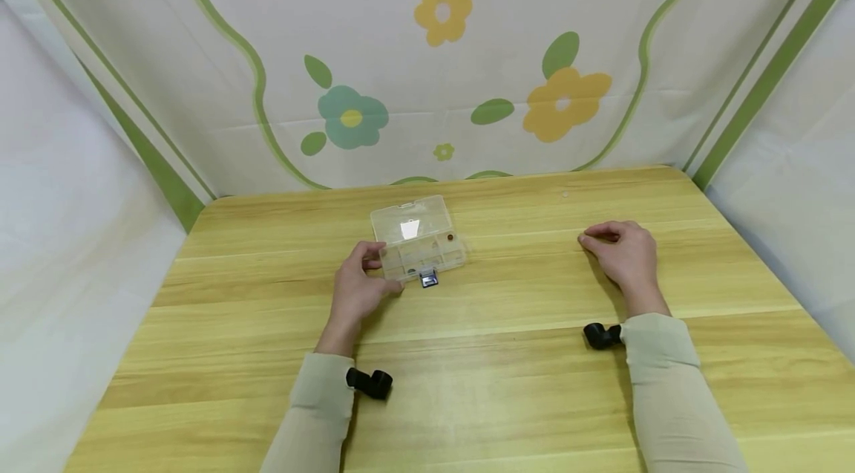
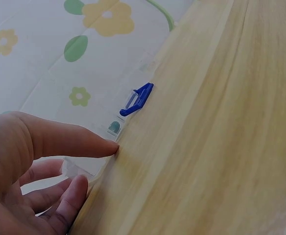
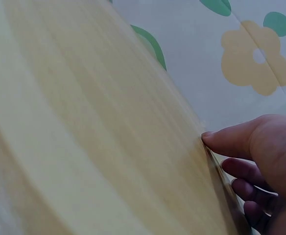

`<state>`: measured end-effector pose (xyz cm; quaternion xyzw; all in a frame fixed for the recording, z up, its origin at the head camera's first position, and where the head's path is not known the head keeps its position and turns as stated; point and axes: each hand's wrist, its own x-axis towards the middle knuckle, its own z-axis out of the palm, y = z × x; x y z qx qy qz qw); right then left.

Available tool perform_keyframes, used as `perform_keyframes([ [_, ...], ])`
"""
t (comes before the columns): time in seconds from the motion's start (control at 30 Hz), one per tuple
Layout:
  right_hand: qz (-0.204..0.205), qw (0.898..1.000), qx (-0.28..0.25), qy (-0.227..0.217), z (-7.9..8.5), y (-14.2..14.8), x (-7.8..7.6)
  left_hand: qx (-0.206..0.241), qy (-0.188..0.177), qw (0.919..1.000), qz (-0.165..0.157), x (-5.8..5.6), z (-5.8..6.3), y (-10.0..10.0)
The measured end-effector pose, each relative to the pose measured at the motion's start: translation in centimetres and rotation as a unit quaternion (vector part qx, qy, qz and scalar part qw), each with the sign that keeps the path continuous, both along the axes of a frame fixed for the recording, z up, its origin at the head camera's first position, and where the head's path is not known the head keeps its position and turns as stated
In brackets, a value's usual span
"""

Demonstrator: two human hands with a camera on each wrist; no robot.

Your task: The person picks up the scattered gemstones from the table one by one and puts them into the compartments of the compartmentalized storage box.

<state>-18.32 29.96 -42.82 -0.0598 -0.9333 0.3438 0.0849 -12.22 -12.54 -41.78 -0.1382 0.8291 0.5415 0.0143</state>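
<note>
A clear plastic compartment box [image 1: 419,244] lies on the table with its lid raised toward the back. My left hand [image 1: 361,287] grips the box's left end, thumb along the front edge and fingers round the side. On the box's front stands a blue latch [image 2: 139,100]. Inside are a small dark red piece [image 1: 450,237] and a green one [image 2: 114,127]. Away to the right, my right hand [image 1: 624,254] touches the tabletop with thumb and forefinger tips close together. I cannot tell whether something tiny is between them.
A tiny pale piece [image 1: 565,194] lies near the back edge of the wooden table [image 1: 481,384]. Behind the table hangs a white cloth [image 1: 427,87] with printed flowers, and white cloth walls flank both sides. Black wrist cameras sit at both sleeves.
</note>
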Motion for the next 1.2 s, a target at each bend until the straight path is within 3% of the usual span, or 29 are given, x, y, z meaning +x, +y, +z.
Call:
perform_keyframes([
  [0.77, 0.003, 1.0, 0.0, -0.003, 0.15, -0.19, 0.05, 0.001, 0.0, 1.0, 0.001, 0.02, 0.03, 0.05],
  [1.2, -0.008, 0.999, -0.043, -0.025, 0.33, -0.84, -0.02, 0.0, 0.005, 1.0, 0.0, 0.14, 0.1, 0.08],
])
